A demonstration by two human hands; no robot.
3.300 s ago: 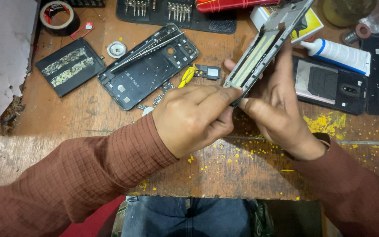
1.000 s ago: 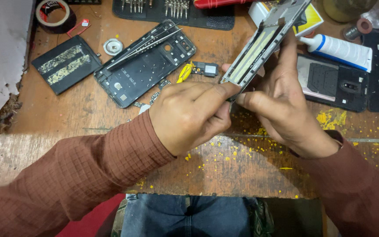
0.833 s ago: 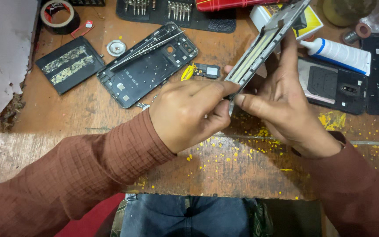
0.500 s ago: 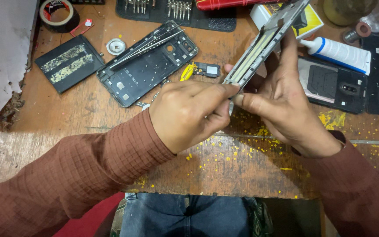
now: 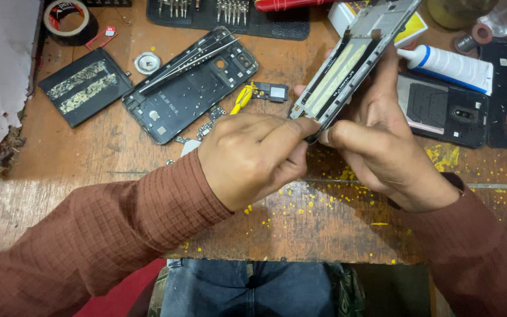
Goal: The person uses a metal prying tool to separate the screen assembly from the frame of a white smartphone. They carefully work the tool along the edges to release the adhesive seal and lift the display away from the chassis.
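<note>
Head view: phone frame (image 5: pixel 353 64), already stripped, pinched at its near end by left hand (image 5: pixel 253 158) and right hand (image 5: pixel 382 152), both grips closed; loose parts cover bench (image 5: pixel 300 223).

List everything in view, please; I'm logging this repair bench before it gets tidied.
phone frame: 1, silver and black, held tilted above the bench
open phone back: 1, black, left of centre
tweezers: 1 pair, silver, lying on the open phone back
battery: 1, black, far left
tape roll: 1, black, top left
glue tube: 1, white with blue cap, top right
back covers: 2, black, right side
bit holder: 1, black, top edge
wooden bench: 1, brown, speckled yellow
left hand: 1, pinching at the frame's lower end
right hand: 1, holding the frame
</note>
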